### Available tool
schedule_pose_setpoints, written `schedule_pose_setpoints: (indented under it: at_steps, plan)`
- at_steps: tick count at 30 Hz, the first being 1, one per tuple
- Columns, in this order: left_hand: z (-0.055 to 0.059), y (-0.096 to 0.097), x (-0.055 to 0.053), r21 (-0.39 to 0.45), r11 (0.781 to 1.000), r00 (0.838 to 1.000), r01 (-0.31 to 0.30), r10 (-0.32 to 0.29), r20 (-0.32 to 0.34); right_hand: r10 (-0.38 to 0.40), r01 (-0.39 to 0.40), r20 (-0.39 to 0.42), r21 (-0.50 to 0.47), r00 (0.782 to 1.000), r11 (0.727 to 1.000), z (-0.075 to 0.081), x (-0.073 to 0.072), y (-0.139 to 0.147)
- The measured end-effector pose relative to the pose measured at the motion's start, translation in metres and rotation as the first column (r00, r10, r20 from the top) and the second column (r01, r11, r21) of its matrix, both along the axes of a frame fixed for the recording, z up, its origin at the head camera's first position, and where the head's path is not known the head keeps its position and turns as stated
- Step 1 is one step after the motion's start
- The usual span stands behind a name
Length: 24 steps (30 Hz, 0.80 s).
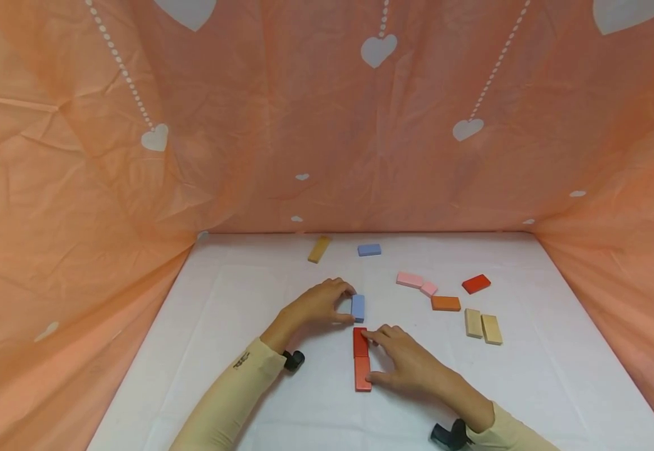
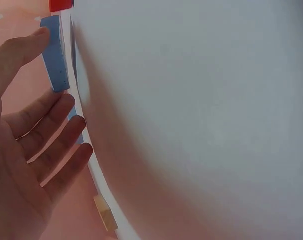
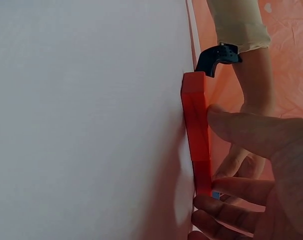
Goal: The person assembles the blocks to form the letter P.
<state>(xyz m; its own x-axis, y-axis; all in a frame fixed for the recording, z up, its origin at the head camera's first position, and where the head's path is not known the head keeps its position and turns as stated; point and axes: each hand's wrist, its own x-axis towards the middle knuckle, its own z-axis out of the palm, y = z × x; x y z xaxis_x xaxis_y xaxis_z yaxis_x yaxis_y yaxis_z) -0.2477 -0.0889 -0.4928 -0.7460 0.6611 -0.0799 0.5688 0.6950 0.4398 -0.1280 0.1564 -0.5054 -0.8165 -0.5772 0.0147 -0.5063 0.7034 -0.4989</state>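
Near the middle of the white table, my left hand pinches a blue block lengthwise. In the left wrist view its thumb lies at one end of that block and the index finger at the other, with the remaining fingers spread. Two red blocks lie end to end in line with the blue one, a rear red block and a front red block. From their right side my right hand touches them, the thumb at the front one and the index finger at the rear one. A narrow gap separates blue from red.
Toward the back lie a yellow block and a second blue block. On the right are two pink blocks, an orange block, another red block and two pale yellow blocks. An orange cloth surrounds the table.
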Motion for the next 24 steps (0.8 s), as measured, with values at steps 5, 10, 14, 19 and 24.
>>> schedule_pose_setpoints:
  at_steps: [5,10,14,19,24]
  plan:
    - [-0.0004,0.0014,0.0019,-0.014,1.0,1.0,0.001,-0.001,-0.004,-0.001,0.001,-0.005,0.0,1.0,1.0,-0.0016,-0.0005,-0.0001]
    - [-0.0014,0.0025,0.0036,-0.034,0.999,1.0,0.015,-0.016,-0.026,0.0,0.0,-0.004,-0.003,1.0,1.0,-0.0022,-0.0002,0.0003]
    - [0.0003,0.0035,0.0054,-0.049,0.999,1.0,0.015,-0.016,-0.027,0.0,0.0,-0.002,-0.003,1.0,1.0,-0.0018,-0.0002,0.0006]
    - [0.002,0.004,0.0075,-0.05,0.999,1.0,0.006,-0.006,-0.002,-0.007,0.007,0.023,-0.005,1.0,1.0,-0.001,-0.0002,0.0006]
    - [0.0032,0.0038,0.0094,-0.062,0.998,1.0,0.016,-0.017,-0.009,-0.012,0.012,0.042,-0.001,0.999,1.0,0.0003,0.0002,0.0002]
